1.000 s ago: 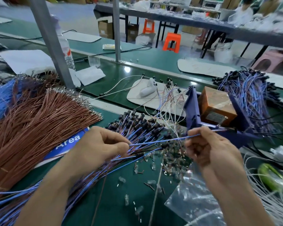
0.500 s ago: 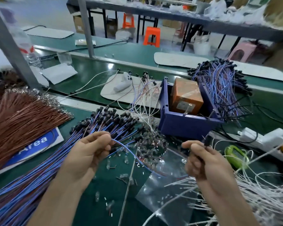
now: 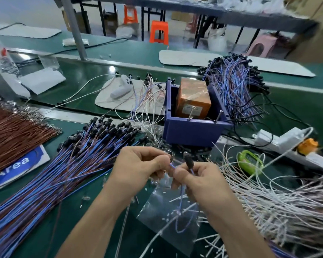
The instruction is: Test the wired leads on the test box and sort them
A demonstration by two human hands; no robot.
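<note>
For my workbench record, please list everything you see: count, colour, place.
lead pile: one, blue and brown, centre left
second lead pile: one, blue, behind the bin
brown wires: one heap, far left
white wires: one heap, right
bin: one, blue, centre
box: one, orange, inside the bin
power strip: one, white, right of bin
plastic bag: one, clear, under the hands
stools: two, orange, far back
held lead: one, blue, between both hands
left hand: pinches held lead
right hand: grips held lead
</note>
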